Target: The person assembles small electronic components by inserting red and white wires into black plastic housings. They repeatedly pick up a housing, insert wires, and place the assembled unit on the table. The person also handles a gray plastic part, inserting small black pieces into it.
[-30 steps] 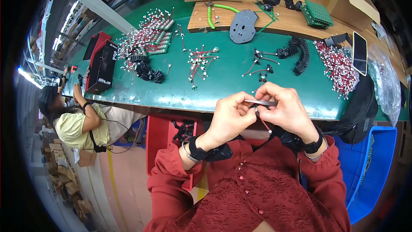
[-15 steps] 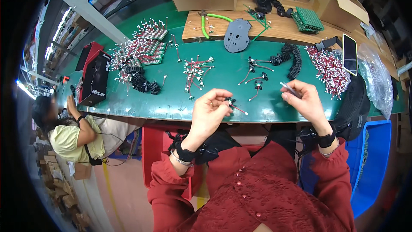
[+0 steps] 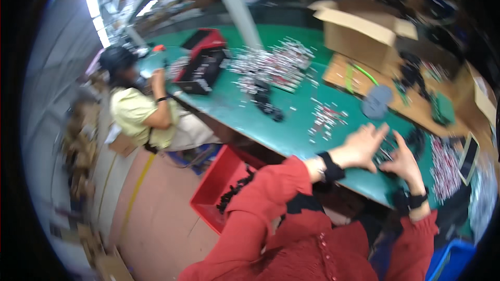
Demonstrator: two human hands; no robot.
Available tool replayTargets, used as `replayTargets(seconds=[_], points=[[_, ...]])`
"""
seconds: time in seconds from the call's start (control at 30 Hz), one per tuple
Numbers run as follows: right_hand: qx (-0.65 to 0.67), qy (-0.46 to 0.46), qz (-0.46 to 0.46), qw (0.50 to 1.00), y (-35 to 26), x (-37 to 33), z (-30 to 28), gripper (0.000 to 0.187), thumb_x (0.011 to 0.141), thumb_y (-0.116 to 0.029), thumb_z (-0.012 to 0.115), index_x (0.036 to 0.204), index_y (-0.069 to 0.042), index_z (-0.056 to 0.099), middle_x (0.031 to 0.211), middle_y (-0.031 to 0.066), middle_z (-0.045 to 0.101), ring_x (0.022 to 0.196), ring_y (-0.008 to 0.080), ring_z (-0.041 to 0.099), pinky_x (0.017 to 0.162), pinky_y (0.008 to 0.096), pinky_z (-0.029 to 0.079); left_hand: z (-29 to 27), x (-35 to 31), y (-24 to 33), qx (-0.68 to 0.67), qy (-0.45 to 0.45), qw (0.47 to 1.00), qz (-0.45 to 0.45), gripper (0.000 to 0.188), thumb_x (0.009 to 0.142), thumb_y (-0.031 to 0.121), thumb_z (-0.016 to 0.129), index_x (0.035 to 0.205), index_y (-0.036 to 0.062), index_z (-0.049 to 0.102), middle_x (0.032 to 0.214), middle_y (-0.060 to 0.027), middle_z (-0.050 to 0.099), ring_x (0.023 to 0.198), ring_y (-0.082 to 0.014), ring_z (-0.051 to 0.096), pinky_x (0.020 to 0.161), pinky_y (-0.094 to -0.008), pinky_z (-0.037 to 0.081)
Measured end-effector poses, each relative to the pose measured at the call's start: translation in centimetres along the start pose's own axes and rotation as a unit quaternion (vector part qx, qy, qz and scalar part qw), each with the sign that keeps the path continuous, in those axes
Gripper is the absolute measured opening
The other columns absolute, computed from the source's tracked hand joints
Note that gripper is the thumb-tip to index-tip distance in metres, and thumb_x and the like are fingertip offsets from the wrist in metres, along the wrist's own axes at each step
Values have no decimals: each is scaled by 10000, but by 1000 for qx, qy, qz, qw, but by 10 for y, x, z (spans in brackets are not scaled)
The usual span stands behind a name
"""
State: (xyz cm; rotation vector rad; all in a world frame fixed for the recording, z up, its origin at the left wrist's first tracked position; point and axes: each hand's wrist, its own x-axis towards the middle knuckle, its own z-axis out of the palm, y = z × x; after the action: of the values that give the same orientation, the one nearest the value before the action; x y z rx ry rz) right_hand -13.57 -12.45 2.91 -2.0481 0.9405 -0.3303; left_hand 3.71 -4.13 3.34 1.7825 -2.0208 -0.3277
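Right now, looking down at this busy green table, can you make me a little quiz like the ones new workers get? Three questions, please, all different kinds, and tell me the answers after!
1. True or false: the small black parts lie inside the red bin.

2. Pick one. The person's left hand and right hand are over:
A. the red bin
B. the green tabletop
C. the open cardboard box

3. Which flat, light-edged device lies along the right side of the heap of red-and-white wires?

Key:
1. True.
2. B.
3. The phone.
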Motion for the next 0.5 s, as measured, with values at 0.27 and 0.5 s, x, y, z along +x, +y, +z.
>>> replayTargets(seconds=[0.27, 0.5], points=[[84, 4, 20, 996, 2, 0, 14, 441, 545, -29, 701, 962, -8, 561, 589, 12, 575, 537, 65, 515, 481, 236, 396, -1, 5, -1, -3, -66, 998, 7, 852, 487, 293, 826, 1207, 87, 419, 1089, -211, 426, 950, -383, 525, 790, -427, 471], [269, -72, 19, 960, 0, -8, 7, 351, 715, -16, 648, 1057, 33, 587, 934, 48, 638, 835, 112, 576, 766, 239, 455, 14, 2, -5, -4, -4, 999, 40, 306, 719, 270, 650, 953, 107, 539, 937, -169, 488, 793, -366, 573, 677, -447, 487]])
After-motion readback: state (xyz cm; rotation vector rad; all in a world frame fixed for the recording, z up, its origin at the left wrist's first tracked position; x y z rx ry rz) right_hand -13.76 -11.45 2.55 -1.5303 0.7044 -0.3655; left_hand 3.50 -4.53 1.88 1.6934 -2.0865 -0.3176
